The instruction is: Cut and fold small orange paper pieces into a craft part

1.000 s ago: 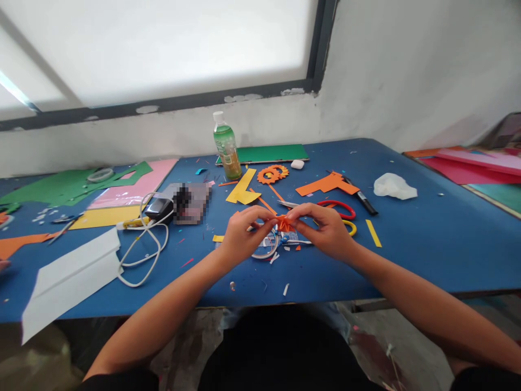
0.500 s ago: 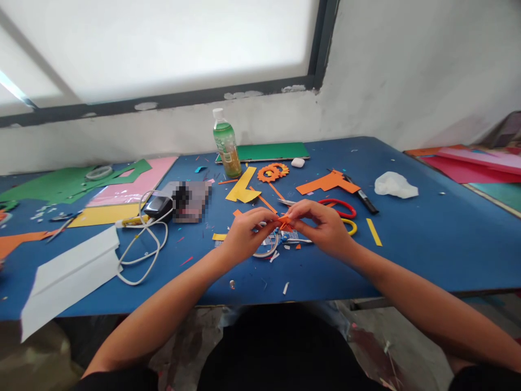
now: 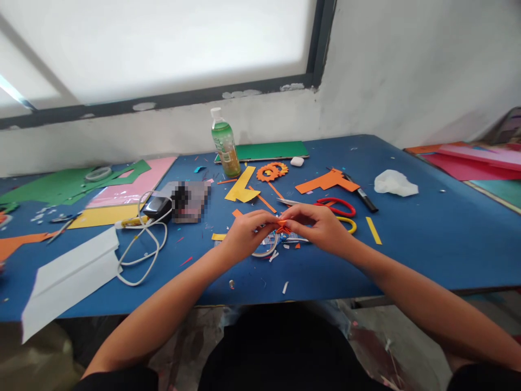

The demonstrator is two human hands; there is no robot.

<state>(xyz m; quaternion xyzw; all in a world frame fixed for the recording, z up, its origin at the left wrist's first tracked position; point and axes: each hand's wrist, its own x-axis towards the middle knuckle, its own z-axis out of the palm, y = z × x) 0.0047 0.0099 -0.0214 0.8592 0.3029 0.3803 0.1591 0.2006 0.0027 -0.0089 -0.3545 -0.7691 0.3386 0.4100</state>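
Between my fingertips is a small folded piece of orange paper [image 3: 284, 228]. My left hand [image 3: 249, 232] pinches its left side, and my right hand [image 3: 319, 228] pinches the right side, partly covering it. Just behind my right hand lie scissors with a red and a yellow handle loop [image 3: 337, 205], blades pointing left. Under my hands sits a roll of tape [image 3: 266, 251], with paper scraps around it. Beyond them are a folded yellow paper strip [image 3: 243, 187], orange gear-shaped cutouts [image 3: 272, 171] and an orange paper offcut [image 3: 329, 182].
A green-labelled bottle [image 3: 225, 146] stands near the wall. To the left are a white cable [image 3: 157, 252], a folded white sheet [image 3: 75, 277] and green paper [image 3: 44, 182]. A black marker [image 3: 367, 200], crumpled white plastic [image 3: 395, 183] and a yellow strip [image 3: 373, 231] lie to the right.
My right hand has shifted slightly down, its fingers closing lower over the orange paper. Both hands still pinch the piece in nearly the same spot.
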